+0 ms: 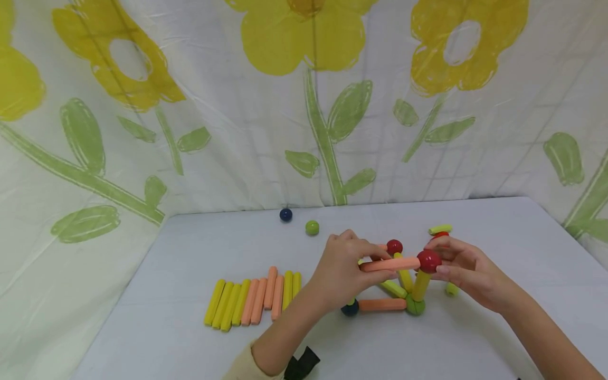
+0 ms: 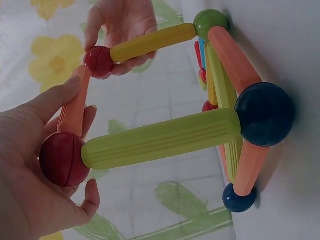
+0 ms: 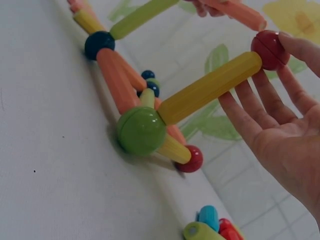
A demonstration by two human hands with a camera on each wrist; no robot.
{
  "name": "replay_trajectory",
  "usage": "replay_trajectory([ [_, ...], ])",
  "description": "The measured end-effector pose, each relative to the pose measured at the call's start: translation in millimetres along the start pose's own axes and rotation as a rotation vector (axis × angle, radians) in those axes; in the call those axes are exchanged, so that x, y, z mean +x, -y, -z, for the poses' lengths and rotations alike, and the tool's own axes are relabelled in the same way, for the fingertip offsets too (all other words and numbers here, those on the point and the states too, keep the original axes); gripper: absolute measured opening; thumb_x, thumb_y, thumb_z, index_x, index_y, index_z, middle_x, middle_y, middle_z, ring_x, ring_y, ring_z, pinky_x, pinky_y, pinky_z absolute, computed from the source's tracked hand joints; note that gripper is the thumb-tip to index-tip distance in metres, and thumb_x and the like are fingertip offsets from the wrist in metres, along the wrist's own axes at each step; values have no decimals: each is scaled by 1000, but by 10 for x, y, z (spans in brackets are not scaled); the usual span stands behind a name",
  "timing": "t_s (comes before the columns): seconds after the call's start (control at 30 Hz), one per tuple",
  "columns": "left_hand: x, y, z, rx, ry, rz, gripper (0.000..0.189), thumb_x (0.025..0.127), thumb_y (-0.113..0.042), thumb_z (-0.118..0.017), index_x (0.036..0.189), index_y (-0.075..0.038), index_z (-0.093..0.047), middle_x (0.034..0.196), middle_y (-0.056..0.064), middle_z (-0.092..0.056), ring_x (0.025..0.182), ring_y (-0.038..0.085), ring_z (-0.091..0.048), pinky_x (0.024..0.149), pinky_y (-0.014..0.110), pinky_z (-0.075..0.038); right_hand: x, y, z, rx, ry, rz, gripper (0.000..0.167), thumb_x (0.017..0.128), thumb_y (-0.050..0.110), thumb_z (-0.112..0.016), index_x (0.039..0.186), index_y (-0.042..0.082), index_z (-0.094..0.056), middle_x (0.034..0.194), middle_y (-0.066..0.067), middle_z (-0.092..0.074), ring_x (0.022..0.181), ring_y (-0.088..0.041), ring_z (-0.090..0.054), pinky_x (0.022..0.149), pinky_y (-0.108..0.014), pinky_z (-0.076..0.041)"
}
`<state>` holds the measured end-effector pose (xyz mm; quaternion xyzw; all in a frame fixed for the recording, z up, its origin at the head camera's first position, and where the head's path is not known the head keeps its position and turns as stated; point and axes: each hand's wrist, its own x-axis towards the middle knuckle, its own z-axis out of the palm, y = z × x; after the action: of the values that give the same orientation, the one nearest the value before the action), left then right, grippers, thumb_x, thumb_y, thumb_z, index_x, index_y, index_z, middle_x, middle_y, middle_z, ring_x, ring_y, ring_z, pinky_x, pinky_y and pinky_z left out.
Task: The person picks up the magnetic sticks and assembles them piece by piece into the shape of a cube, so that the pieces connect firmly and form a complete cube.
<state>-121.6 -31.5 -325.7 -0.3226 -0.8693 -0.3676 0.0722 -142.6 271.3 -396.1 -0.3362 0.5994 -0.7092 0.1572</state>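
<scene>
My left hand (image 1: pixel 344 264) pinches an orange stick (image 1: pixel 394 264) between thumb and fingers. The stick's right end meets a red ball (image 1: pixel 429 261), which my right hand (image 1: pixel 475 269) pinches. Below that ball, a yellow stick (image 1: pixel 421 285) runs down to a green ball (image 1: pixel 415 305) on the table. Beside my left palm, another red ball (image 2: pixel 65 159) tops a light green stick (image 2: pixel 165 137) that rises from a dark blue ball (image 2: pixel 265 114). An orange stick (image 1: pixel 382 305) lies between the blue and green balls. More sticks and balls join behind, partly hidden by my left hand.
Left of the frame, yellow sticks (image 1: pixel 216 302) and orange sticks (image 1: pixel 258 301) lie in a row on the white table (image 1: pixel 157 322). A loose blue ball (image 1: pixel 286 215) and a green ball (image 1: pixel 312 227) sit at the back. Loose pieces (image 1: pixel 440 229) lie behind my right hand.
</scene>
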Motion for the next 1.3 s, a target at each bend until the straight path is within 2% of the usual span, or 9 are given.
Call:
replay_trajectory([
  [0.27, 4, 9, -19, 49, 12, -4, 22, 87, -31, -89, 103, -17, -85, 94, -8, -81, 85, 17, -58, 75, 25, -34, 8, 11, -13, -14, -6, -3, 50, 104, -12, -41, 140, 16, -59, 130, 1, -68, 118, -14, -67, 98, -30, -59],
  [0.5, 6, 1, -16, 78, 20, 7, 22, 87, -33, -89, 103, -18, -85, 92, -9, -80, 83, 16, -57, 74, 25, -34, 18, 34, -44, -69, -33, -6, 50, 103, -15, -43, 138, 16, -61, 127, 1, -69, 114, -15, -68, 96, -30, -60],
  [0.67, 12, -6, -7, 114, 36, 21, 21, 87, -33, -89, 103, -20, -84, 87, -12, -77, 80, 7, -50, 74, 25, -34, 22, 59, -61, -122, -54, 12, 52, 100, -19, -45, 136, 14, -62, 124, 1, -68, 112, -15, -69, 94, -28, -60],
  [0.9, 13, -13, -4, 124, 53, 32, 22, 88, -34, -88, 104, -20, -84, 83, -14, -75, 79, 4, -48, 76, 25, -36, 25, 64, -65, -127, -53, 16, 52, 100, -19, -45, 136, 15, -63, 124, 1, -67, 111, -15, -69, 94, -28, -60],
  [1.03, -11, 18, 3, 57, 47, 34, 26, 88, -31, -88, 109, -18, -84, 97, -10, -80, 77, 4, -47, 74, 24, -37, 24, 60, -61, -129, -50, 19, 52, 100, -19, -45, 136, 14, -62, 124, 1, -67, 112, -15, -69, 94, -28, -60],
  [1.17, -58, 73, 31, -83, 32, 41, 30, 88, -25, -89, 115, -14, -83, 113, -6, -80, 74, 6, -47, 66, 21, -37, 20, 59, -58, -127, -52, 23, 53, 99, -19, -44, 137, 13, -62, 126, 1, -66, 113, -16, -69, 95, -28, -60],
  [1.3, -122, 135, 51, -209, 13, 68, 33, 88, -20, -89, 119, -14, -81, 107, -5, -80, 78, 8, -49, 65, 20, -39, 14, 60, -54, -117, -52, 30, 53, 99, -20, -43, 137, 12, -62, 128, 0, -64, 115, -16, -69, 95, -29, -60],
])
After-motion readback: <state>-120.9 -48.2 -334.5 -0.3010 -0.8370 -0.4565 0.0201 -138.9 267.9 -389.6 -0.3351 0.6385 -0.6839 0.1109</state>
